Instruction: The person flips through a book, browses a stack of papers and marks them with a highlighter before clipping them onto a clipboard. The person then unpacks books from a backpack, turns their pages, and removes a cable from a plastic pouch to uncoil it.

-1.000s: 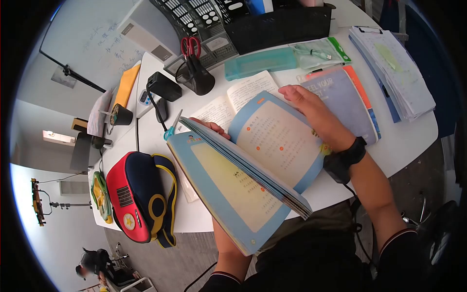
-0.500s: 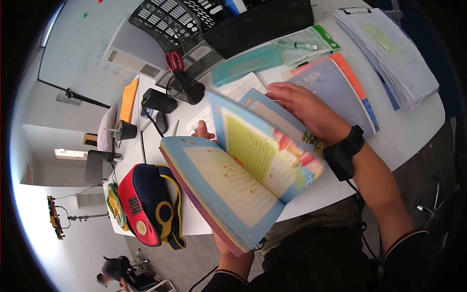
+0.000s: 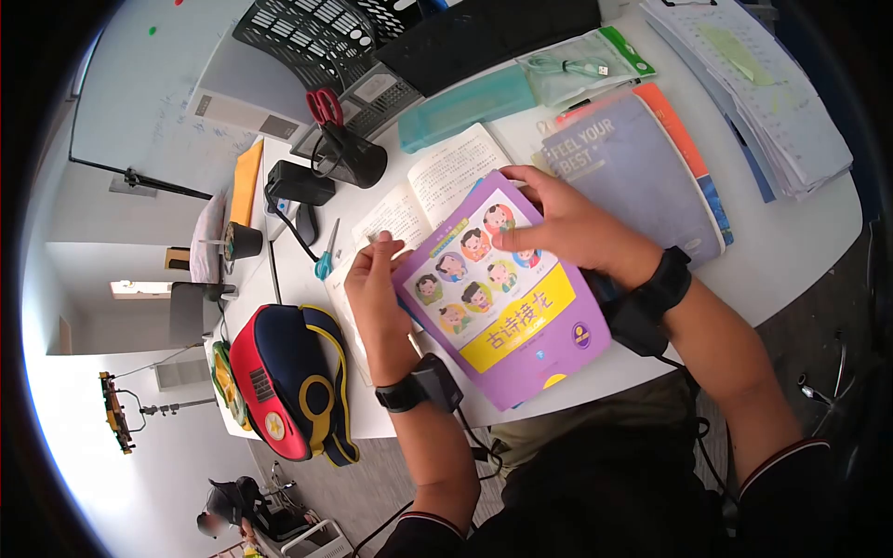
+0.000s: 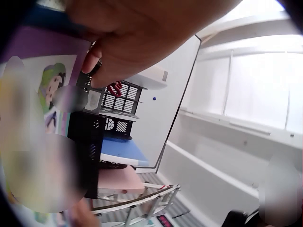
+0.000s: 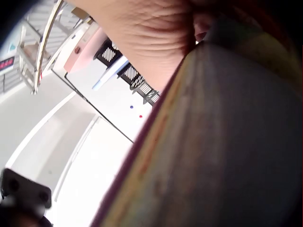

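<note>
A purple-covered book (image 3: pixel 521 316) with cartoon children's faces and a yellow title band is closed, cover up, tilted above the desk. My right hand (image 3: pixel 581 228) grips its upper right edge, thumb on the cover and the other fingers behind. Beside the upper left edge is my left hand (image 3: pixel 377 293), fingertips right at the book's corner and not wrapped round it. In the left wrist view the purple cover (image 4: pixel 52 42) lies next to that hand. The right wrist view shows the page edges (image 5: pixel 156 142) close up. Partly under the purple book lies an open printed book (image 3: pixel 456 172).
Blue-handled scissors (image 3: pixel 327 256) lie left of the open book, near a black mesh pen cup (image 3: pixel 358 163). A red and navy bag (image 3: pixel 288 381) sits at the desk's left edge. To the right are a grey-blue notebook (image 3: pixel 642 177) and a clipboard with papers (image 3: pixel 753 93).
The book was open with pages turning; it is now closed, showing its purple cover. My left hand has come from under the book to beside its left edge. My right thumb now presses the cover.
</note>
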Available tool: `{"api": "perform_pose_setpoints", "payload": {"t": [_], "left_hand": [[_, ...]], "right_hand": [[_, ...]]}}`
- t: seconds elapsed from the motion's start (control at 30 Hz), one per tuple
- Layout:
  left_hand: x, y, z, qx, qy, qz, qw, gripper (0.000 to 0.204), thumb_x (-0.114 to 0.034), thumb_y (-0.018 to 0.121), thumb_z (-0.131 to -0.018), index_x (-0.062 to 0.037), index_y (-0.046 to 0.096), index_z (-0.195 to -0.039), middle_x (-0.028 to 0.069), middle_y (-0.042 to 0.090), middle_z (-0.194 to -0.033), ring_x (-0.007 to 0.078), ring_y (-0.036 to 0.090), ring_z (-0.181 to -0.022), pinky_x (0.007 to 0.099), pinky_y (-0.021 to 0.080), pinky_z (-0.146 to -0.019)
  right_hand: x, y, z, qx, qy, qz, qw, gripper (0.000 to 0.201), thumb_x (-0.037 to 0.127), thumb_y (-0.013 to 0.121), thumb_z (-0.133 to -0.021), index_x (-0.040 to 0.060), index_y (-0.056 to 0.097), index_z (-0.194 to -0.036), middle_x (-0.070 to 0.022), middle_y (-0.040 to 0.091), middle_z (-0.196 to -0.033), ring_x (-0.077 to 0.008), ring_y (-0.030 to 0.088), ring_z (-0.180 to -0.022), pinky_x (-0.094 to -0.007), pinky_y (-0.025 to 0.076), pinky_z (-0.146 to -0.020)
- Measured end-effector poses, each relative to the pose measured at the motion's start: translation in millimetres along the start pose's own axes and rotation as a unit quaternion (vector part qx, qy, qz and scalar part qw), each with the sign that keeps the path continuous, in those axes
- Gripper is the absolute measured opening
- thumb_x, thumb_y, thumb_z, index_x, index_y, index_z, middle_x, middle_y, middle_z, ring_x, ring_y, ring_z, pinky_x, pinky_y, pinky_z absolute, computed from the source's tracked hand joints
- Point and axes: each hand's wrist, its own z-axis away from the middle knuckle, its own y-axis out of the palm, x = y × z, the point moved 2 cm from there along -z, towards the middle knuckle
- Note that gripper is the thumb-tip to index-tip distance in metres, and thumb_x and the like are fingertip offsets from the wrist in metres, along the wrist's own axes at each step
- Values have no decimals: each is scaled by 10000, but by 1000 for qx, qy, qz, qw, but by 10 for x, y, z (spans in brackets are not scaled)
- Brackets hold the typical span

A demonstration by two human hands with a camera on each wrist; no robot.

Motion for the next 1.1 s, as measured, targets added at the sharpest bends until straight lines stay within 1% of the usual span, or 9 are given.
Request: {"api": "perform_pose_setpoints", "payload": {"t": [0.17, 0.23, 0.33, 0.47, 0.63, 0.73, 0.8, 0.9, 1.1], "left_hand": [[-29, -150, 175, 88, -40, 294, 951, 311, -225, 609, -983, 15, 592, -1180, 146, 635, -1195, 272, 607, -1151, 398, 463, -1027], [-21, -146, 433, 178, -88, 335, 921, 383, -244, 544, -1014, 9, 530, -1302, 153, 598, -1303, 269, 569, -1223, 427, 437, -1061], [170, -62, 947, 124, -93, 272, 950, 489, -266, 544, -1010, 18, 444, -1396, 153, 565, -1364, 280, 529, -1283, 445, 423, -1072], [204, 42, 1469, 64, -51, 161, 984, 656, -212, 743, -870, 28, 419, -1388, 139, 559, -1325, 256, 572, -1187, 408, 426, -1047], [412, -385, 1672, 9, 173, 99, 980, 612, -211, 773, -853, 24, 474, -1333, 139, 600, -1243, 255, 599, -1121, 423, 456, -1007], [370, -445, 1871, -46, 174, 104, 978, 642, -243, 821, -816, 19, 511, -1312, 135, 616, -1237, 254, 612, -1096, 415, 466, -998], [389, -548, 1876, 33, 200, -105, 974, 433, -271, 808, -822, 26, 645, -1092, 220, 715, -1000, 290, 707, -903, 393, 562, -842], [547, -477, 1900, 58, 171, -10, 984, 384, -296, 778, -845, 27, 671, -1021, 230, 726, -934, 296, 725, -824, 368, 583, -773], [892, -585, 1887, 150, 117, -45, 981, 456, -373, 708, -889, 52, 692, -1053, 227, 714, -1058, 312, 700, -1006, 388, 538, -929]], "right_hand": [[-23, 49, 23, 35, -24, 67, 997, 596, 2, 762, -800, -59, 498, -1331, -174, 664, -1167, -202, 655, -1038, -326, 527, -903], [9, 70, 32, 39, 25, -70, 996, 519, 21, 760, -771, -83, 556, -1236, -183, 689, -1123, -203, 680, -984, -315, 536, -877], [46, 123, 64, 36, -16, -140, 989, 502, 16, 765, -795, -70, 554, -1241, -147, 686, -1114, -177, 676, -967, -306, 542, -862], [308, 199, 211, 89, -67, -131, 985, 550, 89, 775, -851, -40, 516, -1319, -111, 659, -1177, -151, 633, -1048, -298, 516, -920], [479, 436, 479, 182, -109, -42, 976, 626, 172, 836, -814, 3, 526, -1331, -56, 664, -1167, -124, 600, -1081, -290, 482, -966], [504, 455, 680, 201, -114, 35, 972, 580, 176, 856, -780, 20, 589, -1270, -85, 682, -1170, -151, 644, -1059, -310, 509, -938], [454, 458, 830, 208, -122, 75, 968, 503, 168, 853, -759, 28, 646, -1195, -115, 696, -1166, -197, 683, -1047, -329, 532, -912], [248, 445, 976, 206, -115, 128, 963, 524, 183, 850, -755, 16, 637, -1204, -114, 699, -1162, -203, 681, -1057, -324, 525, -934], [-172, 416, 1100, 142, -12, 171, 975, 501, 184, 815, -799, 1, 622, -1223, -111, 681, -1179, -200, 663, -1084, -310, 520, -940]]}}
